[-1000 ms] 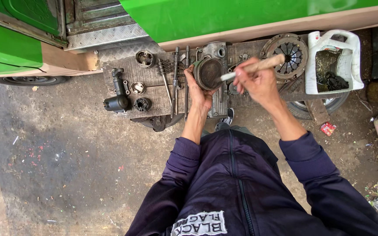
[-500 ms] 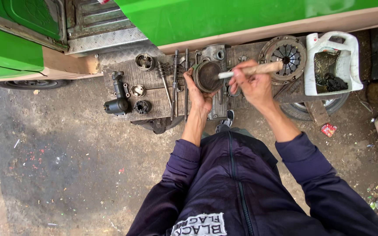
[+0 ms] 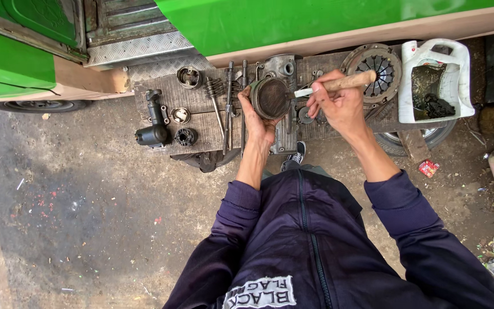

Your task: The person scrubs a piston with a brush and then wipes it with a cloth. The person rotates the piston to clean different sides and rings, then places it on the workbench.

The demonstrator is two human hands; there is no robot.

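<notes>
Your left hand (image 3: 257,117) has its fingers wrapped around a round, dark metal piston (image 3: 270,98), holding it up with its flat crown facing you, just above the wooden surface (image 3: 201,123). Your right hand (image 3: 338,106) has its fingers clenched on the wooden handle of a brush (image 3: 333,86); the pale bristle end points toward your left fingers and meets the piston's rim.

Beyond your right fingers lies a round clutch pressure plate (image 3: 373,68), partly under the brush handle. Farther out on that side stands a cut-open white plastic jug (image 3: 435,80) holding dark, oily parts. Just past the piston, away from you, a grey metal housing (image 3: 278,67) rests on the surface.

Out from your left fingers lie two long steel rods (image 3: 230,103), then a coiled spring (image 3: 212,87), a ring-shaped part (image 3: 188,77), a small round bearing (image 3: 180,115) and a black cylindrical part (image 3: 154,123) nearest the surface's far end. A green vehicle body (image 3: 293,20) runs along the surface's far edge. One shoe (image 3: 297,153) shows below your hands.
</notes>
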